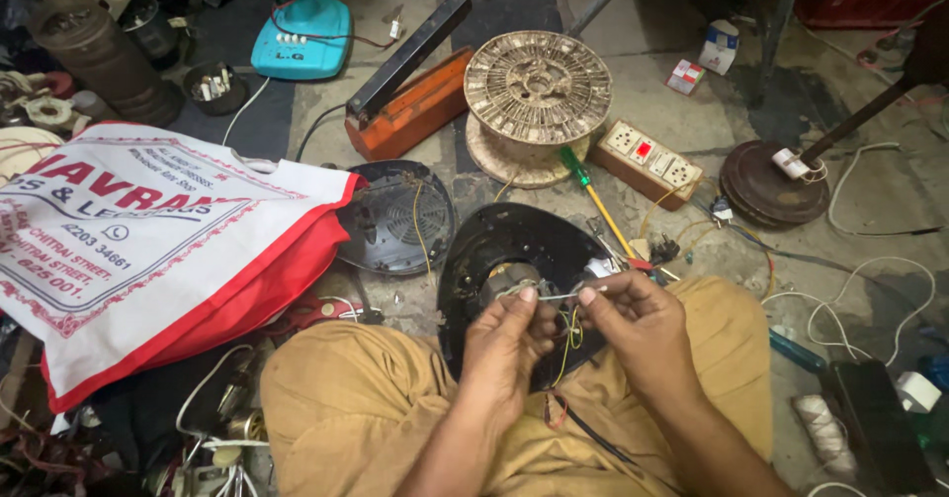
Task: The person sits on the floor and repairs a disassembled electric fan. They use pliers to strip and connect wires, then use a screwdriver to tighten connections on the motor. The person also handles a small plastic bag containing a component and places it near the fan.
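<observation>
My left hand (506, 347) and my right hand (633, 321) meet over a black teardrop-shaped fan base (514, 235) that rests on my lap. Both pinch thin wires (565, 295) between fingertips, a whitish strand stretched between the hands and yellow-green strands hanging below. A small grey metal motor part (506, 281) sits in the base just above my left fingers. My knees in tan trousers (346, 398) frame the base.
A white-and-red cloth bag (148, 240) lies at left. A second black base cover (395, 215), an orange case (410, 111), a round winding spool (537, 87), a power strip (652, 161), a green-handled screwdriver (593, 195) and a turquoise fan base (301, 37) lie on the floor.
</observation>
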